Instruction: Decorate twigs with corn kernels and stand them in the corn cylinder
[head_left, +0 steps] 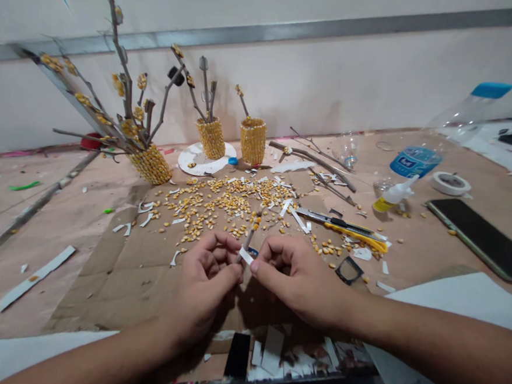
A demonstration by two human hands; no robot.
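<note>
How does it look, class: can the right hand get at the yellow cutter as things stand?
Probably yes: the yellow cutter lies just beyond the right hand, with only loose corn kernels visibly between. It would likely have to release the white strip first.

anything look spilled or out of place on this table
Yes, loose corn kernels lie scattered over the cardboard, mixed with white paper scraps, so they look spilled. Beyond the right hand, the yellow utility knife lies among them, its blade apparently exposed.
</note>
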